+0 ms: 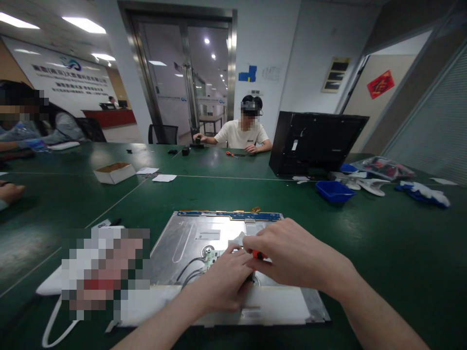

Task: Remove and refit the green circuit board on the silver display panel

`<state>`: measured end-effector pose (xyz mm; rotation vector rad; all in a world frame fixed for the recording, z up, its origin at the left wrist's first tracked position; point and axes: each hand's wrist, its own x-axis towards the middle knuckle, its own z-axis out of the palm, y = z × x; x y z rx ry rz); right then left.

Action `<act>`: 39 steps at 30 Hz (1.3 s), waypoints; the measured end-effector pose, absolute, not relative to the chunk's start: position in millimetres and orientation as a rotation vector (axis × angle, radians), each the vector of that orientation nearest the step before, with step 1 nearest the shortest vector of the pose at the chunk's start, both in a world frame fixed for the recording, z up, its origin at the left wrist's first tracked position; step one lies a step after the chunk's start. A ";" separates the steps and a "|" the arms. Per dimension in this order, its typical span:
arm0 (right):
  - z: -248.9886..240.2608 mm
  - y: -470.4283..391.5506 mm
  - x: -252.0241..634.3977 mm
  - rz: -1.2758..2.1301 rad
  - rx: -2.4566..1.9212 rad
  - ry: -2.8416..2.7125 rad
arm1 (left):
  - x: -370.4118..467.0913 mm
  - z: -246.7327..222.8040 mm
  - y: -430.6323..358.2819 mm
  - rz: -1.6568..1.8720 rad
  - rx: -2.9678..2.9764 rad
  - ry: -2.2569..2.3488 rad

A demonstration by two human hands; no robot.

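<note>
A flat metal display panel (pixel 168 262) lies in front of me, with a blue circuit strip (pixel 226 216) along its far edge. My right hand (pixel 288 255) is closed around an orange-handled screwdriver (pixel 258 254) over the panel's middle; its shaft and tip are hidden. Right beside it, my left hand (pixel 226 279) is low over a small green circuit board (pixel 211 258), fingers curled and close together. What those fingers grip, if anything, is hidden. Dark cables (pixel 189 272) run from the board to the left of my left hand.
Left of the panel lies a white object (pixel 51 282) with a cable, partly blurred out. A cardboard box (pixel 115 172), a blue tray (pixel 334 191), a black monitor housing (pixel 317 143) and gloves (pixel 423 193) stand farther off. A person (pixel 244 131) sits opposite; others are at left.
</note>
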<state>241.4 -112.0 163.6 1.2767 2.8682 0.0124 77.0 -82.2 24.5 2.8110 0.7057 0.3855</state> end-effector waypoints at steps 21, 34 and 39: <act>164.6 -113.3 245.3 -0.058 1.232 2.904 | 76.7 22.1 -80.7 0.363 2.814 0.722; 165.2 -113.8 246.7 -0.096 1.201 2.909 | 76.3 25.1 -81.4 0.364 2.797 0.698; 165.8 -113.5 245.2 -0.095 1.226 2.894 | 77.5 24.1 -81.4 0.335 2.827 0.725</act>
